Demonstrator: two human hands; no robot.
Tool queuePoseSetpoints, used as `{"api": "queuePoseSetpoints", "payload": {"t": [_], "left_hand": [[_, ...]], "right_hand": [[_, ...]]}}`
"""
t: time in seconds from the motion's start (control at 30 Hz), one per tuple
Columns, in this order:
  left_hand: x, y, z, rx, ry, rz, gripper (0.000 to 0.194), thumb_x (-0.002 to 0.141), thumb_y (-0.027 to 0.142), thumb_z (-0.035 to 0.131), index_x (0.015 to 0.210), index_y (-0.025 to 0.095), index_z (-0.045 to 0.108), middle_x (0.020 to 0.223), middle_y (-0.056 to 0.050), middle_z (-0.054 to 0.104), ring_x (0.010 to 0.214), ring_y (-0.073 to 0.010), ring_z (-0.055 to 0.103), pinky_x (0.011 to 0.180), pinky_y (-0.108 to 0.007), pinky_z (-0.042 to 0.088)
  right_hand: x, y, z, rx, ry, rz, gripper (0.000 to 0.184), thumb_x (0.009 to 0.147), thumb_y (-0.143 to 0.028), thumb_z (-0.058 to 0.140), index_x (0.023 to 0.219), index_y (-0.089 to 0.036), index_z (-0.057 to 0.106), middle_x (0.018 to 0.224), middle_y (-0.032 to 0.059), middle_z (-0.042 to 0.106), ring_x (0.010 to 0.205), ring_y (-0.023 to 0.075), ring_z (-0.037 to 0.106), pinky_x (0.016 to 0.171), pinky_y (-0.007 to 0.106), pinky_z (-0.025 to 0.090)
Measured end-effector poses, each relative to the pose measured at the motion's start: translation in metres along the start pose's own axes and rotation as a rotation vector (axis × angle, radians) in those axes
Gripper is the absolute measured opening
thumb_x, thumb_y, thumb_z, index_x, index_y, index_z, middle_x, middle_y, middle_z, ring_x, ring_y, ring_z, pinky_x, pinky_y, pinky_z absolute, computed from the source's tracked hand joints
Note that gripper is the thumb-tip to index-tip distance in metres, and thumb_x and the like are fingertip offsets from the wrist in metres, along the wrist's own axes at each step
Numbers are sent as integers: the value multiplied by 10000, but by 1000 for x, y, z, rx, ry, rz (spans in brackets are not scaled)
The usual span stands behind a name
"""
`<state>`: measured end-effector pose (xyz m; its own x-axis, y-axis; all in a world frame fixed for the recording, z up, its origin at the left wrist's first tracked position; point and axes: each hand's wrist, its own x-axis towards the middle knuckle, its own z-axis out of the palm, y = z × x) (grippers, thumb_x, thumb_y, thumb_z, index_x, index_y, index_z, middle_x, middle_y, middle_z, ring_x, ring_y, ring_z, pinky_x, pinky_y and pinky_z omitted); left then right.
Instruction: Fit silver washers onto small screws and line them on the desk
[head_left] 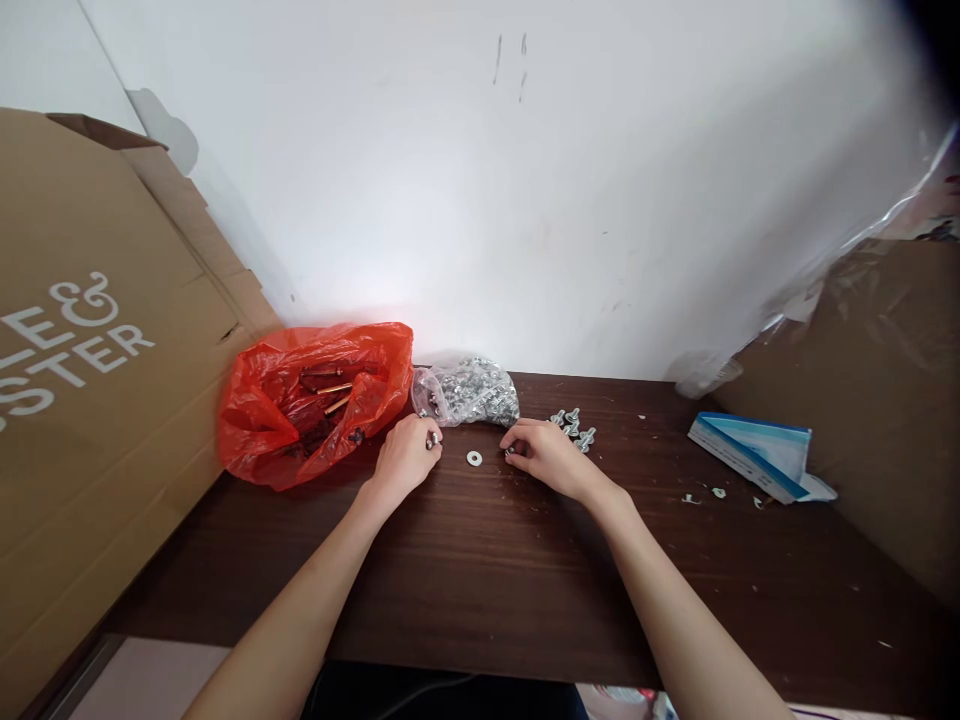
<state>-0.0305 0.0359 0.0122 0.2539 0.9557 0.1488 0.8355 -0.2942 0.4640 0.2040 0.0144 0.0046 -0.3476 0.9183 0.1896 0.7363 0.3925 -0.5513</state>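
Note:
My left hand [406,455] rests on the dark wooden table [480,580], fingers curled around a small metal nut or bolt at its fingertips. My right hand [541,453] lies a little to the right, fingers pinched on a small metal piece I cannot make out. A single washer [474,458] lies flat between the two hands. Just behind them sits a clear plastic bag [466,392] full of silvery hardware. Several assembled silvery bolts [571,426] lie beside my right hand.
A red plastic bag [315,400] with long bolts lies at the left, against a big cardboard box [97,400]. A blue-and-white booklet [757,455] lies at the right near brown cardboard under plastic film [870,400]. A white wall stands behind the table.

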Motion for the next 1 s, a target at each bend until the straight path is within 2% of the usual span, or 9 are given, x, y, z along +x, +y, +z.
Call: {"api": "queuePoseSetpoints", "payload": {"t": [0.5,0.77,1.0], "left_hand": [[-1,1,0,28,2,-8,138,725,150,603,813,213,688,846,-60,616,815,-212,604,760,-318,461],[-1,3,0,70,-7,-23,164,714,128,587,827,201,681,868,-68,607,809,-219,610,749,-326,460],[0,-1,1,83,-13,-6,83,740,196,627,810,196,672,866,-67,617,807,-216,614,735,-321,465]], "right_hand": [[-1,2,1,-7,-14,-11,146,737,-90,568,809,-173,664,824,36,599,649,135,571,632,255,457],[-2,1,-6,-62,-68,49,158,720,-75,566,814,-157,664,822,42,599,685,148,574,656,258,447],[-3,-4,-10,-82,-102,67,168,718,-60,551,802,-157,659,816,43,602,681,147,575,649,251,442]]}}
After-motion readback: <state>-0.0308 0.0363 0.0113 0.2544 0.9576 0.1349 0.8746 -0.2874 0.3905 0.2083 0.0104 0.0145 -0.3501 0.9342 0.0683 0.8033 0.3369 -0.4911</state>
